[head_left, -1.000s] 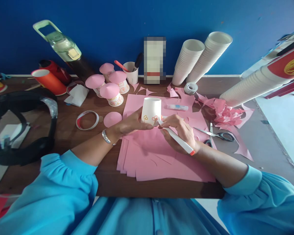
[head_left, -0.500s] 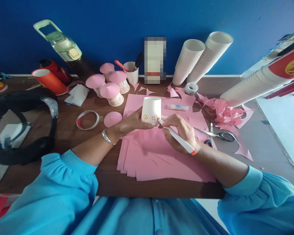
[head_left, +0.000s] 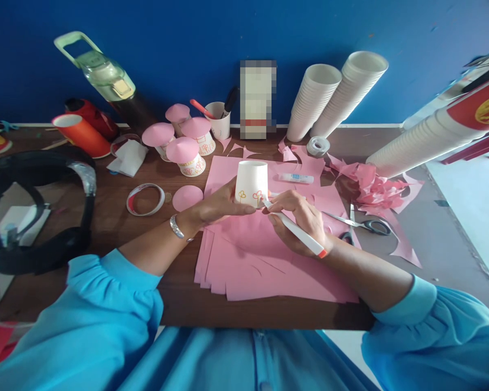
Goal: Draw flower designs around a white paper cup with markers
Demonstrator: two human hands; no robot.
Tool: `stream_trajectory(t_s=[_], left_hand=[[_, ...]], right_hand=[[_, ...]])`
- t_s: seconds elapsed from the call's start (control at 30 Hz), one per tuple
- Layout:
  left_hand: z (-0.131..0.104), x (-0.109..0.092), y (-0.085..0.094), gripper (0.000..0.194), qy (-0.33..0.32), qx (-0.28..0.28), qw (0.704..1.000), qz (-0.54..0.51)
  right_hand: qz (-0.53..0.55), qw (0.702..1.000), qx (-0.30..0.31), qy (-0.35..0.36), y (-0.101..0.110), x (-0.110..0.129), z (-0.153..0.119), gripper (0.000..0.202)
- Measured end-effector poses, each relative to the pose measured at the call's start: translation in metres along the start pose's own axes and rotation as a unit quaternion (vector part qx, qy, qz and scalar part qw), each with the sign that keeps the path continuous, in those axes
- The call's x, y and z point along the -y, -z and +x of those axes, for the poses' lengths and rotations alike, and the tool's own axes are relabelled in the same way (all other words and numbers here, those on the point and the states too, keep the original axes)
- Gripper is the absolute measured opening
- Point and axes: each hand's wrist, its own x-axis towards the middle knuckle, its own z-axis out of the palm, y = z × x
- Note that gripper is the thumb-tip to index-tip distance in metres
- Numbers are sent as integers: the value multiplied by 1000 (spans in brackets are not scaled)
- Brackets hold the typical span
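Note:
A white paper cup (head_left: 252, 176), its narrower end up, is held by my left hand (head_left: 223, 203) above the pink sheets (head_left: 277, 271). Small yellow and red-orange flowers are drawn low on its side. My right hand (head_left: 301, 220) is closed around a white marker (head_left: 299, 233) with an orange end; its tip is at the cup's lower right side. Behind the cup lies a glue stick (head_left: 296, 178). Several decorated cups with pink cone tops (head_left: 183, 150) stand at the back left, and a loose pink cone (head_left: 188, 199) lies near my left wrist.
Two tall cup stacks (head_left: 315, 100) stand by the blue wall. Scissors (head_left: 376, 227) and crumpled pink scraps (head_left: 370, 187) lie right. Left are a tape roll (head_left: 145, 199), a black headset-like object (head_left: 81, 228), an orange cup (head_left: 83, 137) and a bottle (head_left: 109, 79).
The marker tip has shifted very slightly at the cup's lower right side. Both hands keep almost the same place and the same hold.

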Motion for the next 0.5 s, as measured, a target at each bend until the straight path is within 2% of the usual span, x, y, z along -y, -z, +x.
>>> stream_trajectory(t_s=[0.13,0.27,0.5], left_hand=[[0,-1,0,64,0,-2,1000,5],[-1,-4,-2,61,0,1,1000,14],[-1,-6,-3,71,10,-4,1000,27]], right_hand=[[3,1000,-5,-6,-1,-1,-1,11],[14,1000,-5,1,0,-1,-1,18],[11,1000,1,6,-1,0,1,21]])
